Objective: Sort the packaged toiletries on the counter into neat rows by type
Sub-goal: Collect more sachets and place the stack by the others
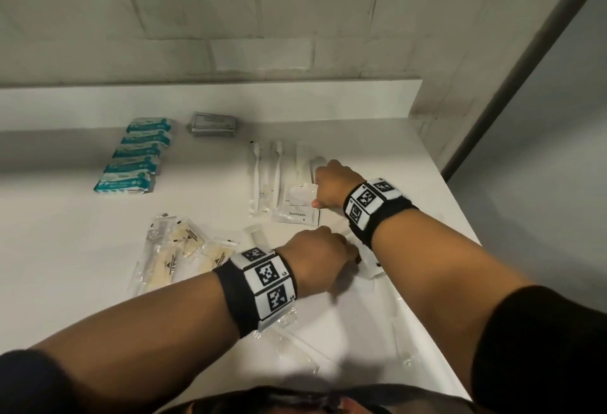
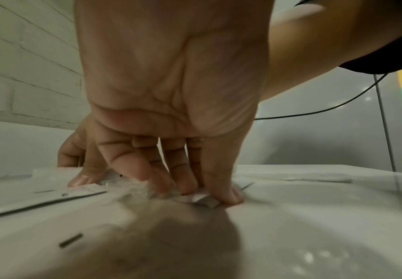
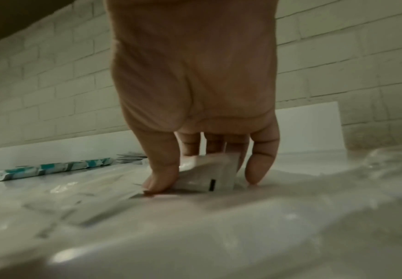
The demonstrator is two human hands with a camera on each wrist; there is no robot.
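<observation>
With our right hand (image 3: 195,90) pinching a white sachet (image 3: 209,173) and our left hand (image 2: 171,94) pinching a clear packet (image 2: 202,198), we should lay each flat, edges squared, beside the toothpaste sachets (image 1: 297,206) near the bench's (image 1: 65,249) right edge.

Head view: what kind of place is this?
Probably a bathroom or hotel housekeeping area. A white counter with a low upstand sits against a painted brick wall, and it holds guest amenities: a sachet marked Toothpaste and a row of teal-and-white packets.
</observation>
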